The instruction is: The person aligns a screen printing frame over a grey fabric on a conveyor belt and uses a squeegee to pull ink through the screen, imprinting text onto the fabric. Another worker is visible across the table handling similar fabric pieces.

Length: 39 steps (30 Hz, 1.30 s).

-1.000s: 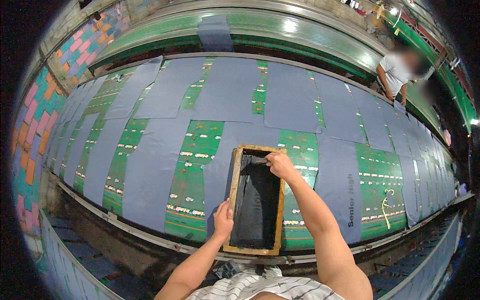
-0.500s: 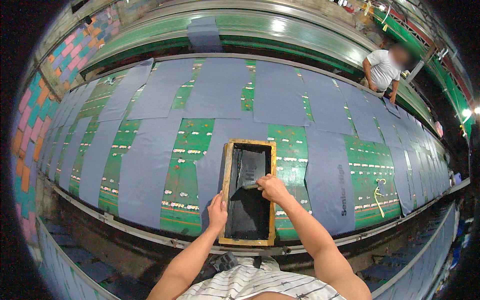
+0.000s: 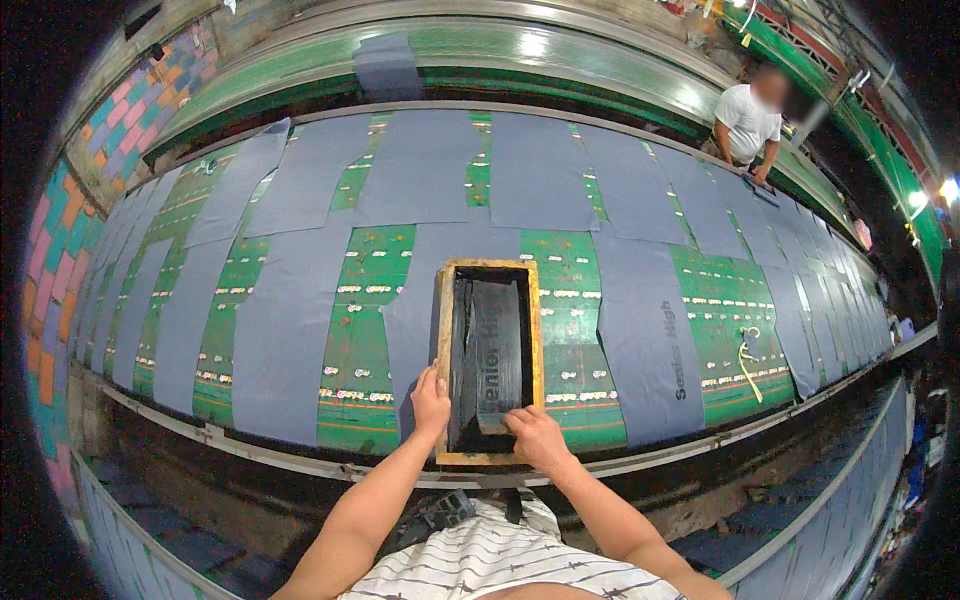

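A screen-printing frame (image 3: 536, 330) with worn yellow wooden sides lies on a grey-blue fabric panel (image 3: 440, 245) right in front of me. Against its left side my left hand (image 3: 431, 405) is closed, fingers along the wood. Inside the frame, near its close end, my right hand (image 3: 537, 436) grips a squeegee (image 3: 490, 424) that is partly covered by the fingers. Black ink coats the mesh (image 3: 475, 350), and dark lettering shows through the wiped strip above the squeegee. To the right lies another fabric panel (image 3: 640, 340) with dark printed lettering.
Several grey-blue panels cover the long green table (image 3: 365, 340) in two rows. A yellow cord (image 3: 748, 375) lies on the table at right. Across the table a person in a white shirt (image 3: 747, 125) handles a dark item. A metal rail (image 3: 330, 463) edges my side.
My right hand has drawn the squeegee toward me, from mid-frame to the near end, baring more lettering on the mesh. My left hand stays on the frame's side.
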Each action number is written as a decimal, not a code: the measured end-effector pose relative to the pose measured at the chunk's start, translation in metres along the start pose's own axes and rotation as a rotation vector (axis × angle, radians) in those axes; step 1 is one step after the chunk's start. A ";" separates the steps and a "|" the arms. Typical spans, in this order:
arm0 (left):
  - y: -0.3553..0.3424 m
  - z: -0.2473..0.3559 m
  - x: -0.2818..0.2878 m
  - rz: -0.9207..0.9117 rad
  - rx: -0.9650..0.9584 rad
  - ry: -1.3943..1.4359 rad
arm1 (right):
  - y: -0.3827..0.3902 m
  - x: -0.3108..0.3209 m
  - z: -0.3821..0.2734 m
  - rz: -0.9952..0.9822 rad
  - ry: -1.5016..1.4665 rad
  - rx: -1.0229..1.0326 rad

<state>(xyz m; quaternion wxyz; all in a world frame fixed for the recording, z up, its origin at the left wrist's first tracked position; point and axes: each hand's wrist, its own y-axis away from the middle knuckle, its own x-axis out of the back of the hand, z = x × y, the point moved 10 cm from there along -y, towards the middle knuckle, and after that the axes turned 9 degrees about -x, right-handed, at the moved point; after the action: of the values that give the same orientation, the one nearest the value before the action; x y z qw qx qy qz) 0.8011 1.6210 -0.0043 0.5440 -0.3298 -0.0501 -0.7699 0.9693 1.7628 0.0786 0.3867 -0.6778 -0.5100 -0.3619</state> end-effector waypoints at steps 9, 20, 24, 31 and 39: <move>0.000 -0.001 -0.004 -0.041 0.041 0.024 | 0.053 -0.004 -0.028 0.012 0.078 -0.028; 0.000 0.004 -0.003 -0.050 0.049 -0.104 | 0.045 0.024 0.017 -0.044 -0.372 -0.392; 0.000 0.005 -0.005 -0.068 0.053 -0.049 | 0.039 0.022 0.089 0.349 -0.154 -0.533; 0.000 0.005 -0.002 -0.067 0.073 -0.055 | 0.033 -0.036 0.130 0.069 -0.268 -0.726; 0.005 -0.010 -0.009 -0.065 0.091 -0.059 | 0.033 -0.028 0.109 0.058 -0.169 -0.630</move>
<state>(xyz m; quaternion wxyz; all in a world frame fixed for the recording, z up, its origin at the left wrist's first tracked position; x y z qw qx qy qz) 0.8026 1.6219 -0.0179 0.5313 -0.3255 -0.1117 -0.7741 1.0055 1.8434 0.0010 0.1245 -0.8060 -0.3837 -0.4331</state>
